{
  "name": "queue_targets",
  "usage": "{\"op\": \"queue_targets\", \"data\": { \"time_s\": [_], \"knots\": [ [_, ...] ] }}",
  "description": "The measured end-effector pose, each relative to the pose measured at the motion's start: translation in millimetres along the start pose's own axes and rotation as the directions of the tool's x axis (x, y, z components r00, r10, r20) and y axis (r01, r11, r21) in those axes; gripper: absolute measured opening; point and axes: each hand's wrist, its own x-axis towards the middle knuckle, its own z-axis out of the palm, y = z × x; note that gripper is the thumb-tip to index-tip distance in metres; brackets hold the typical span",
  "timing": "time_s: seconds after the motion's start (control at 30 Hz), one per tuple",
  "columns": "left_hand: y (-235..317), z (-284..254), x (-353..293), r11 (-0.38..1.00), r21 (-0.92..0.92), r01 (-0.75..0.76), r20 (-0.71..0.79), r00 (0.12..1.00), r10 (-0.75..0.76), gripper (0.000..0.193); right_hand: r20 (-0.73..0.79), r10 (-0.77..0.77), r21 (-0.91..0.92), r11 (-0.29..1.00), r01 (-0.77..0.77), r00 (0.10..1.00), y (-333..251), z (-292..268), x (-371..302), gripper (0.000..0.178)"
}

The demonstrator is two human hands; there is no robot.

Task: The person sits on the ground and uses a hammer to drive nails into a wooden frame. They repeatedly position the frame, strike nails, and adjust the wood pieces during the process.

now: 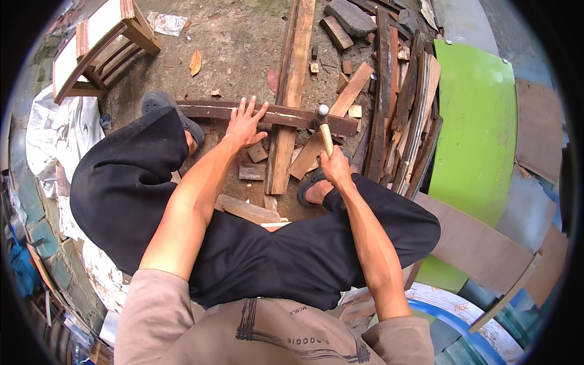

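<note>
A dark brown wooden plank (292, 115) lies crosswise in front of me, over a longer wooden beam (296, 61) that runs away from me. My left hand (245, 125) rests on the plank left of the beam, palm down with its fingers spread. In my right hand (335, 164) is the light wooden handle of a hammer (326, 139). The hammer's metal head is over the plank's right part; whether it touches the wood I cannot tell.
Offcuts (251, 171) lie around the beam. A stack of old wood strips (413, 109) stands at right, beside a green sheet (471, 121). A grey stone block (351, 17) lies at far right, a wooden stool (103, 45) at far left, and white cloth (47, 143) left of my leg.
</note>
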Motion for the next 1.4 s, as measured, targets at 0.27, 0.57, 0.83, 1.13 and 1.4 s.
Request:
{"op": "queue_targets", "data": {
  "time_s": [0.27, 0.57, 0.83, 1.13, 1.4],
  "knots": [
    [1, -12, 2, 0.999, -0.04, 0.022, 0.151, 0.988, -0.016, 0.098, 0.238, 0.061, -0.193, 0.981, -0.014, 0.969, -27, -39, 24, 0.042],
    [-2, -14, 8, 0.993, -0.08, 0.09, 0.182, 0.981, -0.075, 0.101, 0.373, 0.144, -0.401, 0.916, 0.019, 0.917, -53, -62, 48, 0.046],
    [5, -12, 8, 0.996, -0.039, 0.085, 0.195, 0.978, -0.076, 0.114, 0.337, 0.214, -0.439, 0.897, -0.047, 0.917, -63, -60, 43, 0.047],
    [-6, 1, 11, 0.996, -0.076, 0.041, 0.157, 0.987, -0.029, 0.112, 0.281, 0.291, -0.438, 0.887, -0.147, 0.915, -90, -65, 28, 0.034],
    [-10, -3, 12, 0.981, -0.196, -0.007, 0.152, 0.988, 0.037, 0.103, 0.252, 0.07, -0.645, 0.756, 0.114, 0.965, -62, -76, 42, 0.033]
  ]
}}
